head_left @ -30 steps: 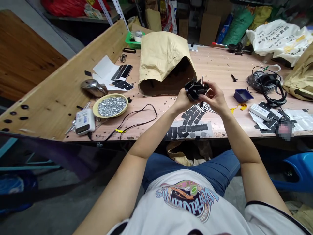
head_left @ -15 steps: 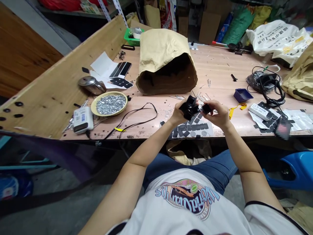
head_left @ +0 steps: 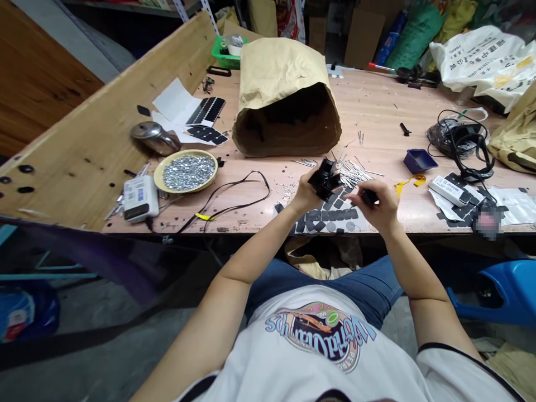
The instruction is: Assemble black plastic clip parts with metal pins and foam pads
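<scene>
My left hand (head_left: 307,194) is closed around a black plastic part (head_left: 324,180) with several prongs, held above the front of the table. To its right, apart from it, my right hand (head_left: 383,204) grips a smaller black piece (head_left: 369,196); its exact kind I cannot make out. Behind and between the hands lies a loose pile of thin metal pins (head_left: 354,172). Below them, a sheet of black adhesive pads (head_left: 326,216) rests along the table's front edge. Tiny silvery bits (head_left: 288,190) are scattered left of my left hand.
A large paper sack (head_left: 285,67) lies with its mouth toward me. At left stand a yellow bowl of small metal pieces (head_left: 188,172), a white box (head_left: 140,198) and a metal pot (head_left: 154,137). A black cable (head_left: 238,187) loops nearby. On the right sits a small purple tray (head_left: 420,160).
My right hand has moved right and slightly down, away from the part in my left hand, carrying the small black piece. The pin pile shows more between them.
</scene>
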`<control>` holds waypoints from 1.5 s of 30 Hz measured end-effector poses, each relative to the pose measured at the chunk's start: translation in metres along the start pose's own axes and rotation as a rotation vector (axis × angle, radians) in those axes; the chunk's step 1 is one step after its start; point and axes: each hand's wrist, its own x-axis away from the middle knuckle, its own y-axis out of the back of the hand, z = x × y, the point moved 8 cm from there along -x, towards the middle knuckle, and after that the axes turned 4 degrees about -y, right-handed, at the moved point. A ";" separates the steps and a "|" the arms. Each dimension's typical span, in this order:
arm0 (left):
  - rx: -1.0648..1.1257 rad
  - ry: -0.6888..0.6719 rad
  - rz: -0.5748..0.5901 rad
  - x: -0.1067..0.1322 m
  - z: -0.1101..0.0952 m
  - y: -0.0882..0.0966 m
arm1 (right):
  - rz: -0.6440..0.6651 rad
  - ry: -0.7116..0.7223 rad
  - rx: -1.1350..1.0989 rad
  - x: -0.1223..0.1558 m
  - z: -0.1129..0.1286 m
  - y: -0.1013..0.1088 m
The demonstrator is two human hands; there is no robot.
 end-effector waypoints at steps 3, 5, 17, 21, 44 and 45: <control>0.019 -0.034 0.125 0.003 -0.005 -0.013 | -0.084 -0.127 0.022 -0.010 -0.014 0.009; 0.008 -0.042 0.133 0.005 -0.005 -0.017 | -0.023 -0.130 0.002 -0.021 -0.013 0.000; -0.169 0.039 -0.127 0.014 0.012 0.010 | 0.375 -0.550 0.424 -0.012 -0.133 -0.041; -0.096 0.077 -0.219 0.012 0.019 0.021 | 0.694 -0.803 0.794 0.034 -0.189 -0.033; -0.246 0.063 -0.112 0.025 0.005 -0.002 | -0.032 -0.119 0.026 -0.020 -0.018 0.054; -0.245 0.059 -0.124 0.027 0.005 -0.002 | 0.010 -0.055 -0.006 -0.021 0.005 0.055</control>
